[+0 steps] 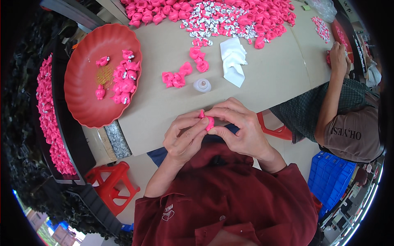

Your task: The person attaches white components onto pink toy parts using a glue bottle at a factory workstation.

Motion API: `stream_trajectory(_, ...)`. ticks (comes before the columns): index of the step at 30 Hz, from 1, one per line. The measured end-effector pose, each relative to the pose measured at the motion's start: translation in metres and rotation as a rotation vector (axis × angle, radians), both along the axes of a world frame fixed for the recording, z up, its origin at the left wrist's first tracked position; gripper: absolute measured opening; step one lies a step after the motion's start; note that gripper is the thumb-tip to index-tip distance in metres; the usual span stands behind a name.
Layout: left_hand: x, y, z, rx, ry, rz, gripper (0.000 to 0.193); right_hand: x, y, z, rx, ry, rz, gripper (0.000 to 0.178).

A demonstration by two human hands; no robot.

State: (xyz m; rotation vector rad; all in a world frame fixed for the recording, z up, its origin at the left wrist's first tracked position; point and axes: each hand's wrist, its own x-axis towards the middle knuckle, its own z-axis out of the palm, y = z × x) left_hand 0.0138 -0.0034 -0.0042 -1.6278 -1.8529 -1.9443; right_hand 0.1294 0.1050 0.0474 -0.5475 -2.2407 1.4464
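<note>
Between my two hands, just past the table's near edge, is a small pink plastic figure part (210, 123). My left hand (184, 137) pinches it from the left with thumb and fingers. From the right, my right hand (238, 125) closes on the same part. Fingers cover much of it, so its full shape is hidden. Beyond my hands stands a small translucent white bottle (202, 85) with a narrow tip. Several hollow pink parts (178, 80) lie to the left of the bottle, and more pink parts (199, 59) sit behind it. A folded white cloth (234, 61) rests to its right.
A scalloped red tray (76, 82) with several assembled pink pieces is at the left. A pile of pink parts (275, 24) and small white-and-pink pieces (217, 20) covers the far table. At the right sits a co-worker (349, 127). A red stool (113, 184) and blue crate (330, 174) are below.
</note>
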Motion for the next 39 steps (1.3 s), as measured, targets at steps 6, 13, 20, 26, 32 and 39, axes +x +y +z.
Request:
stream_trajectory(6,-0.001,-0.002,-0.001,0.0,-0.023,-0.004,0.03,-0.002,-0.001,0.001,0.042,0.018,-0.006,0.029)
stream_trajectory(13,0.0,-0.003,0.0,-0.01,-0.06,-0.02,0.029,-0.002,0.001,0.0,0.123,0.058,-0.012,0.029)
stream_trajectory(20,-0.002,-0.004,0.003,-0.07,-0.115,-0.014,0.029,-0.004,0.0,0.001,0.17,0.05,-0.039,0.028)
stream_trajectory(26,-0.011,-0.009,0.005,-0.167,-0.471,-0.166,0.032,-0.001,0.01,-0.005,-0.007,0.062,0.018,0.025)
stream_trajectory(32,-0.016,-0.004,0.012,-0.138,-0.751,-0.393,0.032,-0.003,0.012,-0.009,0.011,0.066,-0.011,0.02)
stream_trajectory(39,-0.023,-0.004,0.016,-0.243,-1.032,-0.491,0.04,-0.006,0.012,-0.012,0.029,0.082,-0.016,0.019)
